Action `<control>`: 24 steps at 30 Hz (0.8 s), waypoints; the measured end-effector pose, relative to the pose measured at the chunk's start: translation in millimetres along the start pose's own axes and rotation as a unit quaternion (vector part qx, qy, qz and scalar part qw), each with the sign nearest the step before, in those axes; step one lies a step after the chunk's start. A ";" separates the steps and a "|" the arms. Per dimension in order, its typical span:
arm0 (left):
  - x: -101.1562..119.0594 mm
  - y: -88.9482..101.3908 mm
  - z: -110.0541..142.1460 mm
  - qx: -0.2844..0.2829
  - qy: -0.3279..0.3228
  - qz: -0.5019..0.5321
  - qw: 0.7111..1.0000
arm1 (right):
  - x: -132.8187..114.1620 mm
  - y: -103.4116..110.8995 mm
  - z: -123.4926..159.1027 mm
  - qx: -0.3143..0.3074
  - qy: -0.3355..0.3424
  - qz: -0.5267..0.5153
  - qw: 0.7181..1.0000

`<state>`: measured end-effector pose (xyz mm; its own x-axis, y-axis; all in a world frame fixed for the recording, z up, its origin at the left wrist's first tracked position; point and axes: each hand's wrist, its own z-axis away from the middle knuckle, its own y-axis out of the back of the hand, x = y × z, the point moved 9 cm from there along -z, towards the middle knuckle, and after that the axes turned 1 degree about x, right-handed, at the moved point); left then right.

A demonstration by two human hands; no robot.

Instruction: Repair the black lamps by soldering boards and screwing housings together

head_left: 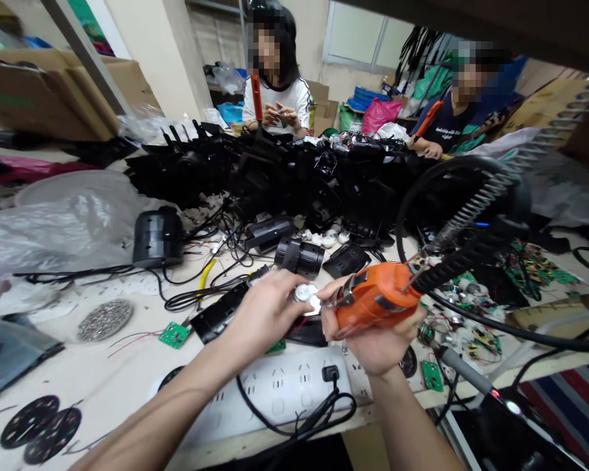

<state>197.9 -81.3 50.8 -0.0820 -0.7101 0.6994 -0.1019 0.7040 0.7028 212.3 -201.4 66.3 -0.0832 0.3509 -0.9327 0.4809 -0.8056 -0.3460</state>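
Note:
My right hand is wrapped around an orange electric screwdriver, whose black cord and spring run up to the right. Its front end points left, toward my left hand. Between the left fingertips I pinch a small white round part; its exact kind does not show. The screwdriver's tip is close to this part, but contact cannot be made out. Under and behind my hands lie a long black housing and a black cylindrical housing.
A white power strip with a plugged-in cord lies in front. A dish of screws and a green circuit board are at left. Black parts are heaped behind, circuit boards at right. Two people sit across the table.

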 end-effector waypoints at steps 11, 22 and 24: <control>-72.1 25.1 56.5 0.128 0.259 0.613 0.736 | -2.4 0.5 -0.6 -0.003 0.037 -0.043 0.998; -79.1 21.0 68.0 0.137 0.263 0.695 0.655 | -2.4 2.1 -0.7 -0.014 0.083 -0.039 0.996; -79.7 20.4 67.6 0.143 0.273 0.715 0.628 | -1.2 2.5 -0.2 -0.017 0.084 -0.042 0.995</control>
<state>135.3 -11.3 0.6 0.0518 0.8098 0.5844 -0.4907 0.5304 -0.6914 213.8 -203.8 66.6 0.0208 0.4939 -0.8692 0.5075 -0.7543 -0.4165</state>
